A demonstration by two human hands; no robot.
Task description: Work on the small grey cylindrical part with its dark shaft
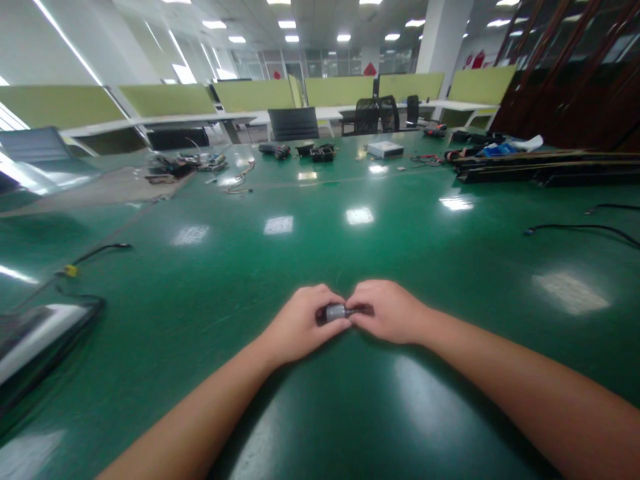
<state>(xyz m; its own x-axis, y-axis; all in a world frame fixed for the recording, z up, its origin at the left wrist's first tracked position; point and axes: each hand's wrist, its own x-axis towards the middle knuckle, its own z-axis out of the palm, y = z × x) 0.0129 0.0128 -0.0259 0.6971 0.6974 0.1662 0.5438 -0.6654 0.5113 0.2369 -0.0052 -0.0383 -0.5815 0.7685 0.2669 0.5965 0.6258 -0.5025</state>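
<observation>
the green tabletop (320,250) ran wide around the left hand (304,319) and right hand (387,311), its far edge well off, a black cable (590,227) well apart at right. fingers curled nearly closed, both held a small cylinder (336,313) between them; its middle was grey, its ends dark.

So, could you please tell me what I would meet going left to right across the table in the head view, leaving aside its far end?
White-edged device → left hand → small grey-and-dark item held between the hands → right hand → black cables near the right edge.
</observation>
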